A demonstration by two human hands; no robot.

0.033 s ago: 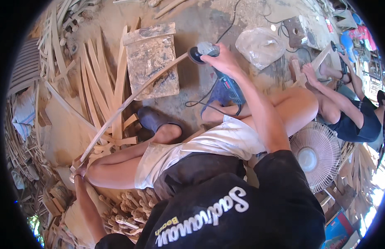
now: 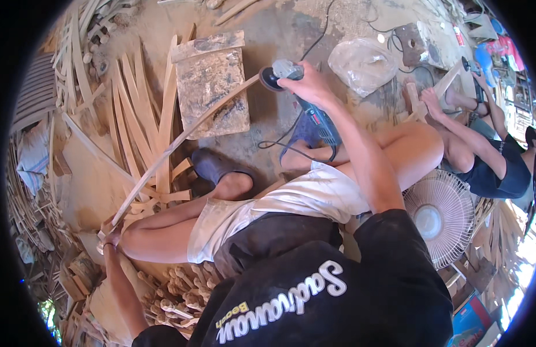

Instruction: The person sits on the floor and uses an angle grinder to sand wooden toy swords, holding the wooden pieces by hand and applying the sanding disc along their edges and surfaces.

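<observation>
A long, slightly curved wooden sword-shaped piece (image 2: 181,140) slants from beside my left knee up across a worn wooden block (image 2: 216,87). My left hand (image 2: 110,238) is closed round its lower end, near a short crosspiece; the fingers are partly hidden. My right hand (image 2: 309,85) grips the head of a blue-green angle grinder (image 2: 318,121), whose body hangs back toward my right leg. The grinder's round dark disc (image 2: 270,79) is at the wood's far tip and seems to touch it. A cord trails from the tool.
Several curved wooden pieces (image 2: 135,115) lie left of the block. A clear plastic bag (image 2: 362,66) lies beyond my right hand. At the right are a fan (image 2: 432,218) and a co-worker (image 2: 481,153) holding wood and a tool. Carved wooden pieces (image 2: 181,298) are heaped behind my left leg.
My right hand and the grinder have shifted very slightly left, with the disc still at the wood's tip. The left hand stays in place.
</observation>
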